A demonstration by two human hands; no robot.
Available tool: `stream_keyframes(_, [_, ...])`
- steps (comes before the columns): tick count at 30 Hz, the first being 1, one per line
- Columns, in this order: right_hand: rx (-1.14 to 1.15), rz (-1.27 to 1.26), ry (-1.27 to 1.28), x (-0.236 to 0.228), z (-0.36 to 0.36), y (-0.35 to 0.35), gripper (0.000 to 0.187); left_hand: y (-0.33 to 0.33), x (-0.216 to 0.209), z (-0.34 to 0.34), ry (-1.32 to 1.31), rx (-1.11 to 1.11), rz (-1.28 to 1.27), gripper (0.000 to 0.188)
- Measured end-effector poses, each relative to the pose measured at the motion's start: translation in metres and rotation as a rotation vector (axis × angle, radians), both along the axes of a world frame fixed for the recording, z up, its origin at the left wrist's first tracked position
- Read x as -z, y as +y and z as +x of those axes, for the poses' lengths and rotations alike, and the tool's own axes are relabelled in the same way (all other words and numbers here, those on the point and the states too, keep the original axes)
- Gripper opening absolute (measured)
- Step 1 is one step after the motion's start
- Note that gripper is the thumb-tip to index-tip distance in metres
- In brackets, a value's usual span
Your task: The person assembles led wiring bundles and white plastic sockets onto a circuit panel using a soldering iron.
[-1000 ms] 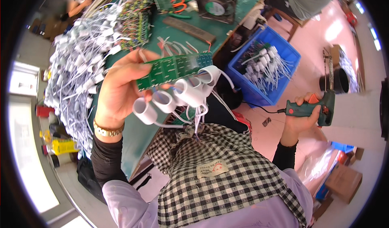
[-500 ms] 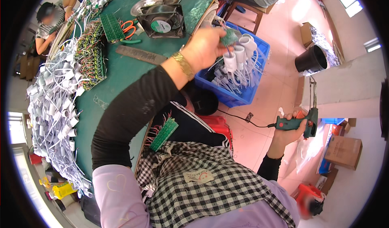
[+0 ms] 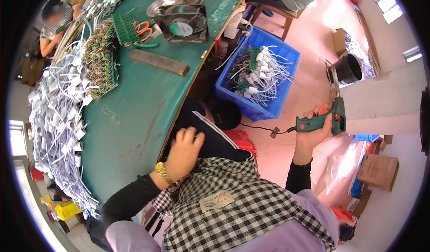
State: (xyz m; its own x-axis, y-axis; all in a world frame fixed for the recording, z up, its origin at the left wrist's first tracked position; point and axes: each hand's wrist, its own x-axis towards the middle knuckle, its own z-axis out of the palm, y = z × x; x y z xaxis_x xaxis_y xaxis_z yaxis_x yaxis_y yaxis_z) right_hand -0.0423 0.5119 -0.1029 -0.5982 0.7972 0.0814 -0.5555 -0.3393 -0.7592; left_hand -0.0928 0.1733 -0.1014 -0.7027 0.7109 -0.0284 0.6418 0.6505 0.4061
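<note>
My left hand [image 3: 184, 151], a gold watch at its wrist, rests palm down over my dark-trousered lap beside the table edge. Its fingers are bent, and whatever lies under them is hidden. In my right hand [image 3: 316, 129] is a green corded soldering gun [image 3: 320, 122] with an orange trigger. Two long metal rods on it point away from me. Ahead, the blue bin [image 3: 230, 100] holds green circuit boards [image 3: 254, 58] with white wires and white cylindrical sockets [image 3: 252, 90].
The green table [image 3: 130, 117] bears a heap of white wired sockets [image 3: 56, 122], a steel bar [image 3: 159, 62], a black fan [image 3: 182, 24] and orange-handled scissors [image 3: 143, 30]. A black bucket [image 3: 347, 67] stands at right. Another person [image 3: 56, 26] sits at far left.
My left hand has left the bin, where a green board with white sockets now lies, and has come back to my lap, covering where a board lay. The soldering gun has shifted slightly left.
</note>
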Motion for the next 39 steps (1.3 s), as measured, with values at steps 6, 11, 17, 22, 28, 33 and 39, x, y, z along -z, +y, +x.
stream_keyframes(6, [-0.093,0.056,0.052,-0.008,-0.008,-0.005,0.031,-0.001,-0.024,0.010,-0.207,0.098,0.425,0.050])
stream_keyframes(11, [-0.160,0.050,0.085,-0.009,-0.006,-0.013,0.030,-0.038,-0.164,0.027,-0.068,0.150,0.519,0.032])
stream_keyframes(17, [-0.186,0.015,0.084,-0.018,-0.011,-0.026,0.031,-0.095,-0.224,-0.004,-0.196,0.057,0.146,0.034])
stream_keyframes(22, [-0.190,0.136,0.116,-0.031,-0.016,-0.037,0.032,-0.116,-0.127,-0.065,-0.384,0.290,-0.023,0.025])
stream_keyframes(28, [-0.201,0.138,0.040,-0.042,-0.040,-0.087,0.032,-0.108,-0.083,-0.098,0.069,0.024,0.327,0.036])
stream_keyframes(33, [-0.430,0.121,0.030,-0.059,-0.078,-0.144,0.035,-0.211,-0.082,-0.180,0.562,-1.006,0.074,0.031])
stream_keyframes(39, [-0.838,0.019,0.059,-0.052,-0.118,-0.192,0.039,-0.260,-0.078,-0.225,0.397,-1.291,-0.119,0.043])
